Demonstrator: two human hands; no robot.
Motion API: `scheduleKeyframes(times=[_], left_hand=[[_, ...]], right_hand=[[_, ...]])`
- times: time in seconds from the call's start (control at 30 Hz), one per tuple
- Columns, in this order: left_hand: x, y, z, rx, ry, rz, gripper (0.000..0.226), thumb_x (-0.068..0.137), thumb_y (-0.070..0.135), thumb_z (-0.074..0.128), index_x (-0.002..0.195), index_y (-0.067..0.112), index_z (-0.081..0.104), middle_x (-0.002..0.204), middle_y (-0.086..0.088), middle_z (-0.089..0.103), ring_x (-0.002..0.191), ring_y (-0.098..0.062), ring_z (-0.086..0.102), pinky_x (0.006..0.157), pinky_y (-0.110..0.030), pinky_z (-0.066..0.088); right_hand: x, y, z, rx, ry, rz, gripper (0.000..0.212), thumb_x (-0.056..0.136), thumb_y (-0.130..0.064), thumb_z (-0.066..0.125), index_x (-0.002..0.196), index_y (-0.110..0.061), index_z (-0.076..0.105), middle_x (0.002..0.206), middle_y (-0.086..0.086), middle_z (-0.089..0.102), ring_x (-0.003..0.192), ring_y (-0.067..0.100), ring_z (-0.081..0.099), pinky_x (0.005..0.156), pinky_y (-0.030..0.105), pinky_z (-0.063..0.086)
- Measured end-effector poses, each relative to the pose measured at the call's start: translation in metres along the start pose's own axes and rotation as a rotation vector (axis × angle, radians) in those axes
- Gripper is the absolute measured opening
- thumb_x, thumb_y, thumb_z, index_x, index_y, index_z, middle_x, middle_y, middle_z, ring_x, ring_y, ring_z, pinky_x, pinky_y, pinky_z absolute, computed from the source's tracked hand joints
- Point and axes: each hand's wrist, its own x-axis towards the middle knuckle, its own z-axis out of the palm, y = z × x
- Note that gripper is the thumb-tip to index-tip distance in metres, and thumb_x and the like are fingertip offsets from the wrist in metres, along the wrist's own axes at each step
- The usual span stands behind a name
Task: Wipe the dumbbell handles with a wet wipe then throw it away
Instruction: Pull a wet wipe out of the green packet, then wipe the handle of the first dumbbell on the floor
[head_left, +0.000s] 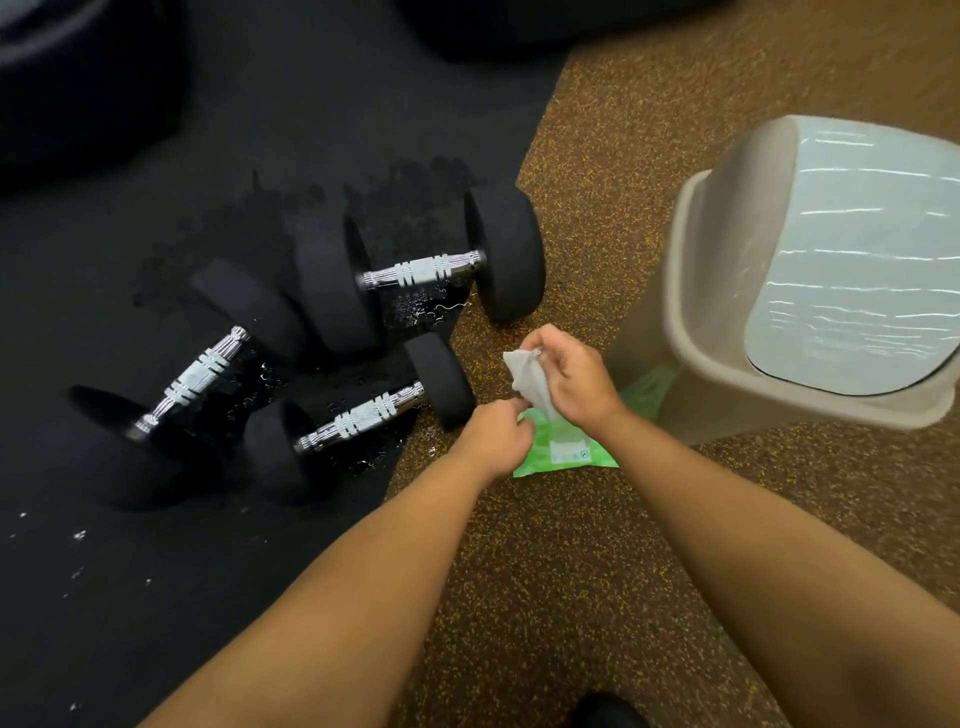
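Stage: the task was at its opening; the wet wipe (527, 376) was only being drawn out of its green pack (571, 452).
Right hand: the right hand (571, 382) pinched the wipe's upper part, lifted above the pack, its lower end apparently in the opening.
Left hand: the left hand (493, 436) had its fingers curled on the pack's left edge, holding it down on the floor.
Done: judging by the layout, no handle had been wiped yet; the wipe looked white and unused.
Left to do: three handles to wipe, then the wipe to drop in the bin (727, 312).
Dumbbells: the far dumbbell (421, 270), the left dumbbell (200, 371) and the near dumbbell (361, 418) lay close together on the black mat (260, 130), the far one's right end at the mat's edge.
Pack's place: on the brown floor (571, 571), just beside the mat's edge, between the near dumbbell and the bin.
Bin: it stood near the right hand, its swing lid (852, 260) closed, so it would probably need pushing.
Open room: bare floor lay under both forearms; the handles were exposed from above, though the crowded dumbbell heads left little room between them.
Watch-point: wet patches showed on the mat around the handles.
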Motion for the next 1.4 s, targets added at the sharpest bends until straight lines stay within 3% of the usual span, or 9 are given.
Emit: scheduleKeyframes(times=[0.13,0.27,0.5,0.63,0.73,0.9,1.03,1.27,1.4], left_hand=[[-0.008,0.000,-0.009,-0.109,0.155,-0.016,0.034,0.097,0.027,0.041,0.112,0.010,0.065,0.109,-0.018,0.067,0.104,-0.035,0.059,0.086,-0.036,0.047],[-0.014,0.001,-0.025,-0.195,0.297,-0.061,0.036,0.097,0.032,0.043,0.087,0.004,0.066,0.084,-0.015,0.066,0.088,-0.035,0.061,0.069,-0.033,0.040],[-0.026,-0.008,-0.053,-0.383,0.477,-0.050,0.025,0.093,0.029,0.053,0.105,0.010,0.063,0.087,-0.004,0.064,0.078,-0.018,0.057,0.068,-0.029,0.043],[-0.032,-0.021,-0.066,-0.445,0.578,-0.051,0.021,0.090,0.030,0.057,0.091,0.011,0.066,0.077,-0.003,0.064,0.071,-0.019,0.058,0.065,-0.032,0.046],[-0.040,-0.030,-0.075,-0.471,0.613,-0.055,0.022,0.089,0.029,0.058,0.077,0.012,0.064,0.065,0.000,0.060,0.061,-0.014,0.052,0.057,-0.029,0.042],[-0.052,-0.051,-0.088,-0.486,0.641,-0.073,0.018,0.089,0.022,0.057,0.075,0.012,0.062,0.071,-0.004,0.062,0.071,-0.024,0.059,0.064,-0.034,0.047],[-0.059,-0.059,-0.095,-0.534,0.662,-0.096,0.013,0.090,0.015,0.055,0.077,0.014,0.059,0.071,0.001,0.056,0.071,-0.017,0.053,0.062,-0.030,0.042],[-0.068,-0.072,-0.104,-0.681,0.651,-0.057,0.016,0.088,0.008,0.057,0.097,0.017,0.066,0.095,-0.008,0.070,0.091,-0.026,0.066,0.080,-0.046,0.056],[-0.072,-0.077,-0.113,-0.689,0.653,-0.029,0.014,0.087,0.007,0.059,0.094,0.016,0.066,0.091,-0.011,0.070,0.083,-0.026,0.065,0.076,-0.045,0.055]], right_hand=[[0.003,-0.020,0.000,0.101,0.033,0.020,0.022,0.094,-0.004,0.041,0.096,-0.015,0.060,0.096,0.000,0.062,0.089,0.015,0.055,0.073,0.025,0.042],[0.006,-0.036,0.006,0.168,0.059,-0.004,0.020,0.096,-0.005,0.040,0.101,-0.008,0.059,0.094,0.000,0.059,0.085,0.012,0.052,0.066,0.008,0.038],[0.011,-0.064,0.026,0.350,0.048,0.006,0.017,0.093,-0.025,0.041,0.095,-0.020,0.057,0.084,-0.009,0.057,0.082,0.011,0.053,0.077,0.036,0.046],[0.008,-0.082,0.036,0.398,0.003,-0.027,0.006,0.092,-0.023,0.053,0.096,-0.021,0.057,0.086,-0.007,0.058,0.082,0.011,0.054,0.079,0.037,0.048],[0.007,-0.091,0.043,0.353,-0.037,-0.056,0.025,0.084,-0.011,0.062,0.107,-0.020,0.055,0.098,0.001,0.060,0.089,0.016,0.059,0.079,0.034,0.053],[0.007,-0.100,0.054,0.256,-0.064,-0.039,0.048,0.087,0.002,0.052,0.128,-0.021,0.048,0.117,0.007,0.059,0.101,0.016,0.058,0.090,0.034,0.052],[0.005,-0.108,0.062,0.175,-0.041,-0.017,0.052,0.088,0.000,0.051,0.134,-0.023,0.044,0.100,0.012,0.063,0.089,0.021,0.060,0.085,0.041,0.053],[-0.002,-0.123,0.071,0.427,-0.088,0.133,0.056,0.081,-0.002,0.069,0.131,-0.014,0.048,0.114,0.008,0.063,0.102,0.019,0.063,0.088,0.037,0.055],[-0.005,-0.132,0.074,0.448,-0.122,0.181,0.035,0.076,-0.004,0.074,0.108,-0.011,0.062,0.100,0.007,0.065,0.092,0.021,0.064,0.078,0.036,0.056]])
